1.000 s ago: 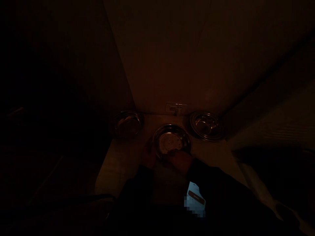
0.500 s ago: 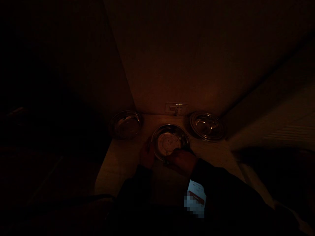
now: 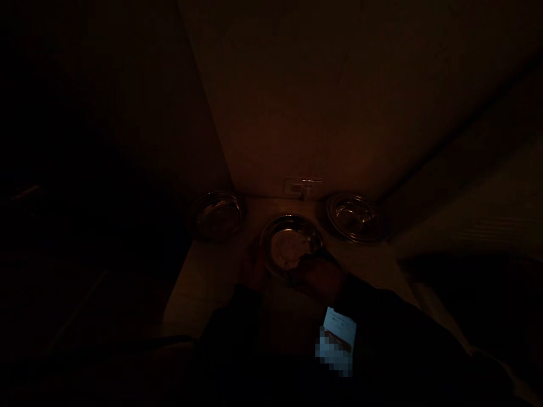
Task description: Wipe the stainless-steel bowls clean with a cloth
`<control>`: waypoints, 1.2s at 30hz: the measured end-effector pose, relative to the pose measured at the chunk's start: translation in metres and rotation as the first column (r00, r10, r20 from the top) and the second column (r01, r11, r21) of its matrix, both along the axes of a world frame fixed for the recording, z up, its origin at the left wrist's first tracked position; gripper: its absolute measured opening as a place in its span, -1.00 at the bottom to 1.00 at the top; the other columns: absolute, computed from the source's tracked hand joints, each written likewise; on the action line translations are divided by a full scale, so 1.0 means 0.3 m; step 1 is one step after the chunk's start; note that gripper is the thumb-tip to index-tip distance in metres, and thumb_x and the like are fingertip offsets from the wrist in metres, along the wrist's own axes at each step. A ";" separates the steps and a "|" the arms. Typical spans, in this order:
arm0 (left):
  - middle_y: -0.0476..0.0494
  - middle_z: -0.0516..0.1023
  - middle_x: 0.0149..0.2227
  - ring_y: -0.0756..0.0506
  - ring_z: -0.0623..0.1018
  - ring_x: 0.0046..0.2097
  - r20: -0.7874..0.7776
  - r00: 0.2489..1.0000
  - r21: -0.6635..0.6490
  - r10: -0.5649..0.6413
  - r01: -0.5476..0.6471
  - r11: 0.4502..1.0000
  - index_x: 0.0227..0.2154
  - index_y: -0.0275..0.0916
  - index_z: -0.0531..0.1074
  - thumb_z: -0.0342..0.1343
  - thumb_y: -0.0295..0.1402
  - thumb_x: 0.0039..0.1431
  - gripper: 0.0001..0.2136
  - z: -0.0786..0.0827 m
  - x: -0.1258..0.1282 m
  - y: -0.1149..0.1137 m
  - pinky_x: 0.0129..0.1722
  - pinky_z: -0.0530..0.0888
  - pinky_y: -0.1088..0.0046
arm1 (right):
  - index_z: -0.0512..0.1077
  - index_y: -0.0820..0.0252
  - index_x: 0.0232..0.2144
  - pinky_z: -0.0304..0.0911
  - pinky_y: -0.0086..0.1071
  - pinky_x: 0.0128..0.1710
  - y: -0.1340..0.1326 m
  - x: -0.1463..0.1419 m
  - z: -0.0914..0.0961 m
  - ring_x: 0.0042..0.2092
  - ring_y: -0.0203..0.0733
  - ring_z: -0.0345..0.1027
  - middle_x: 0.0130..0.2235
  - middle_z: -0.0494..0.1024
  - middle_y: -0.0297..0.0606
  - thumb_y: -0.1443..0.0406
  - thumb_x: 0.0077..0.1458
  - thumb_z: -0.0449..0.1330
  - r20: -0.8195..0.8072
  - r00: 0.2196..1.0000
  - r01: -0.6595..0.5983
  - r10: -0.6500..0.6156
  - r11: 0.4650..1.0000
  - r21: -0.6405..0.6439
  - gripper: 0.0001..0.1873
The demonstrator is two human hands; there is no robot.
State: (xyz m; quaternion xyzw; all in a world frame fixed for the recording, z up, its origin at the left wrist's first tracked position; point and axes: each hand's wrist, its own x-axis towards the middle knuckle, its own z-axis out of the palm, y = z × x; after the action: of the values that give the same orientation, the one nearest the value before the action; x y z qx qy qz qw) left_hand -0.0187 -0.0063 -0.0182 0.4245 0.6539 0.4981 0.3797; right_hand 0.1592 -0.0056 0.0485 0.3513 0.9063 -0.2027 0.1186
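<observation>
The light is very dim. A round shiny metal plate (image 3: 290,246) with a raised rim lies in the middle of the small table, with specks or drops on its base. My left hand (image 3: 253,263) is at the plate's left rim, holding its edge; its fingers are mostly lost in shadow. Over the near right part of the plate, my right hand (image 3: 319,275) is closed and bent down, with something dark beneath its fingers that I cannot make out. Dark sleeves cover both my arms.
A metal plate (image 3: 217,215) stands at the table's back left. Stacked metal plates (image 3: 355,217) sit at the back right. A wall socket (image 3: 302,187) is behind the wooden table (image 3: 203,282). Below my right forearm glows a partly blurred bright panel (image 3: 339,325).
My right hand has shifted slightly right along the plate's near side. The plate has moved very slightly left, and the picture is darker.
</observation>
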 end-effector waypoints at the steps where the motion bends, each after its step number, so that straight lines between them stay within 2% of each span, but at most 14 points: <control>1: -0.22 0.47 0.07 -0.14 0.43 0.12 0.008 1.000 0.003 -0.002 0.002 1.000 0.00 -0.28 0.41 -0.04 -0.35 0.20 -0.67 0.000 0.003 0.002 0.11 0.37 0.30 | 0.44 0.17 -0.06 0.22 -0.25 -0.04 -0.002 -0.019 -0.003 -0.01 -0.02 0.37 -0.10 0.55 -0.08 0.20 0.19 0.09 0.013 1.000 0.016 -0.016 1.000 0.012 -0.68; 6: -0.23 0.47 0.07 -0.14 0.43 0.11 -0.003 1.000 -0.043 0.021 -0.021 0.999 -0.01 -0.29 0.41 -0.03 -0.36 0.19 -0.67 0.003 0.001 0.007 0.12 0.36 0.30 | 0.37 0.20 0.01 0.27 -0.30 -0.17 -0.015 -0.107 -0.034 -0.05 -0.04 0.40 -0.11 0.55 -0.08 0.18 0.24 0.00 -0.010 0.995 0.097 -0.097 0.993 0.063 -0.63; 12: -0.26 0.51 0.02 -0.16 0.50 0.04 0.020 1.000 -0.046 -0.021 0.022 0.999 -0.02 -0.32 0.41 0.01 -0.31 0.18 -0.66 0.010 -0.021 0.010 0.03 0.44 0.28 | 0.42 0.14 -0.04 0.21 -0.31 -0.07 -0.003 -0.003 -0.025 -0.03 -0.09 0.37 -0.09 0.55 -0.14 0.21 0.20 0.08 -0.074 0.997 0.009 -0.009 1.000 -0.005 -0.69; 15: -0.28 0.49 0.04 -0.16 0.48 0.06 0.015 1.000 -0.041 -0.017 0.018 0.999 -0.01 -0.34 0.40 -0.02 -0.33 0.20 -0.66 0.007 -0.017 0.012 0.05 0.42 0.28 | 0.44 0.16 -0.08 0.19 -0.28 -0.04 -0.001 0.020 -0.022 -0.04 -0.09 0.37 -0.12 0.55 -0.12 0.22 0.18 0.10 -0.057 0.998 -0.011 0.011 1.000 -0.002 -0.71; 18: -0.28 0.47 0.07 -0.15 0.46 0.09 -0.017 1.000 -0.020 -0.022 0.021 1.000 0.01 -0.33 0.39 -0.04 -0.34 0.21 -0.66 -0.001 -0.009 0.012 0.09 0.39 0.26 | 0.45 0.16 -0.11 0.23 -0.29 -0.12 -0.006 -0.031 -0.031 -0.08 -0.07 0.40 -0.17 0.57 -0.10 0.16 0.18 0.08 -0.018 1.000 0.020 -0.019 0.999 0.028 -0.70; 23: -0.24 0.50 0.03 -0.14 0.47 0.08 -0.038 0.999 0.000 -0.023 0.023 1.000 -0.04 -0.28 0.43 -0.02 -0.33 0.19 -0.68 -0.007 -0.019 0.016 0.09 0.38 0.27 | 0.38 0.13 -0.01 0.28 -0.31 -0.24 -0.017 -0.110 -0.043 -0.10 -0.04 0.43 -0.16 0.56 -0.07 0.12 0.22 0.01 0.002 0.993 0.115 -0.115 0.991 0.073 -0.62; 27: -0.23 0.52 0.00 -0.16 0.50 0.04 -0.015 0.999 -0.005 -0.035 0.035 0.999 -0.06 -0.26 0.44 0.01 -0.30 0.17 -0.69 -0.012 -0.038 0.023 0.04 0.43 0.26 | 0.41 0.08 -0.02 0.25 -0.27 -0.11 -0.014 -0.044 -0.052 -0.05 -0.05 0.40 -0.11 0.56 -0.12 0.15 0.17 0.10 -0.023 0.997 0.074 -0.074 0.997 0.035 -0.65; 31: -0.22 0.51 0.02 -0.16 0.47 0.07 -0.007 1.000 -0.011 -0.027 0.027 1.000 -0.06 -0.25 0.44 0.01 -0.30 0.18 -0.69 -0.015 -0.034 0.026 0.07 0.40 0.24 | 0.42 0.11 -0.01 0.19 -0.25 0.01 -0.009 0.006 -0.052 0.00 -0.07 0.37 -0.06 0.55 -0.13 0.19 0.17 0.11 -0.072 0.997 0.033 -0.031 0.999 0.036 -0.65; 36: -0.24 0.50 0.03 -0.15 0.47 0.07 -0.028 0.999 -0.034 -0.021 0.020 0.999 -0.04 -0.27 0.43 -0.02 -0.33 0.19 -0.69 0.006 -0.016 0.022 0.08 0.39 0.26 | 0.41 0.15 -0.03 0.29 -0.26 -0.17 -0.013 -0.084 -0.037 -0.10 -0.02 0.44 -0.15 0.56 -0.06 0.10 0.21 0.03 0.017 0.997 0.071 -0.072 0.996 0.055 -0.62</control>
State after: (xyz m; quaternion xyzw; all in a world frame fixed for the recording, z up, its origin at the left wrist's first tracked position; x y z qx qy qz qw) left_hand -0.0234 0.0002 -0.0163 0.4318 0.6629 0.4772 0.3826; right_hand 0.1341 -0.0094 0.0373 0.3884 0.8972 -0.1787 0.1103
